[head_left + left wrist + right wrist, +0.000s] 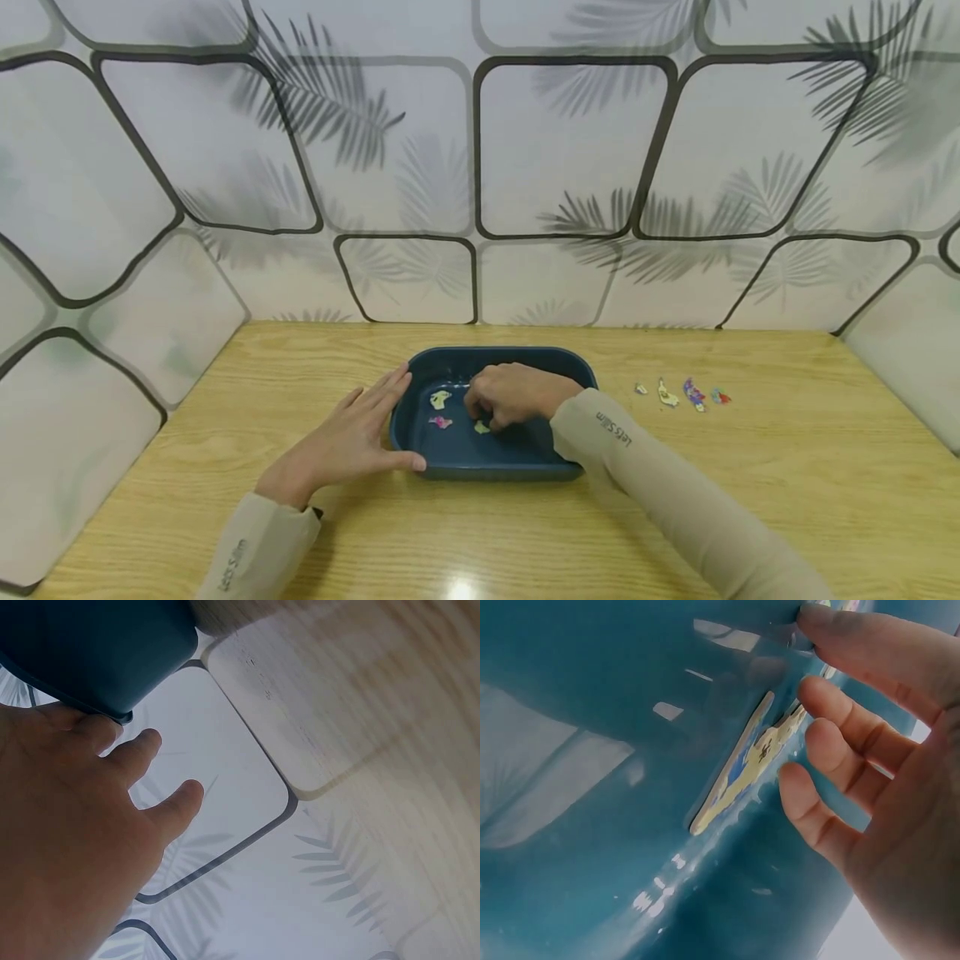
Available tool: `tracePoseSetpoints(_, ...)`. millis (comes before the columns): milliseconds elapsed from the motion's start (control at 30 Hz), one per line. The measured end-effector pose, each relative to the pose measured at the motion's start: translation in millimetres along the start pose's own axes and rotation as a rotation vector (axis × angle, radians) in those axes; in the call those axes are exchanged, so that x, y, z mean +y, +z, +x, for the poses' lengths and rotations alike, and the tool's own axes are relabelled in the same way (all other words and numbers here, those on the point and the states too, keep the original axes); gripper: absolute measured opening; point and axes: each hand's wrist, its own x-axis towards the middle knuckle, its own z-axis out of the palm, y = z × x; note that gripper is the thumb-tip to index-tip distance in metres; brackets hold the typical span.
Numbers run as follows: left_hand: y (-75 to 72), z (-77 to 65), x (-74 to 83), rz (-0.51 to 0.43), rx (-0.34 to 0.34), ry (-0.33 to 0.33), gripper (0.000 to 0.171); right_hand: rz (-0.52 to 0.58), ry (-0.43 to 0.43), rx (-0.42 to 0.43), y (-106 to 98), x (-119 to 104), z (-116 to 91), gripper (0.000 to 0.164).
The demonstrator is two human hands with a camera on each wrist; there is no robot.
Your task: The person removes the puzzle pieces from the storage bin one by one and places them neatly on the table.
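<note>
A dark blue rectangular basin (495,472) sits on the wooden table. My left hand (351,442) rests at its left end with fingers spread fairly straight, fingertips along the left rim and thumb at the front left corner. In the left wrist view, the left hand (82,780) touches the basin's rim (97,712). My right hand (517,393) reaches down inside the basin with bent fingers. A yellow-green flat cutout (482,427) lies by its fingertips. In the right wrist view, a yellow-and-blue cutout (742,769) lies near the fingers (847,761); whether they pinch a piece is hidden.
Inside the basin, at its left, lie a cream cutout (440,400) and a pink one (441,422). Several small cutouts, among them a purple one (694,395) and a red one (721,397), lie on the table (787,467) right of the basin. A patterned wall (420,283) stands behind.
</note>
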Motion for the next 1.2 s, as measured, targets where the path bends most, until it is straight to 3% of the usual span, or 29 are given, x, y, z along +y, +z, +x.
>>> tracePoseSetpoints(333,0.1,0.4,0.3,0.003,-0.004,-0.004,0.114,-0.027,-0.020,0.001,1.7,0.0,2.0,0.009)
tracePoseSetpoints(933,-1.1,-0.3,1.1,0.018,-0.001,0.000,0.114,-0.018,0.009,0.008,2.5,-5.0,3.9,0.011)
tracePoseSetpoints(1200,-0.1,0.7,0.8,0.027,-0.004,0.007,0.115,0.032,0.001,0.039,-8.2,1.6,-8.0,0.009)
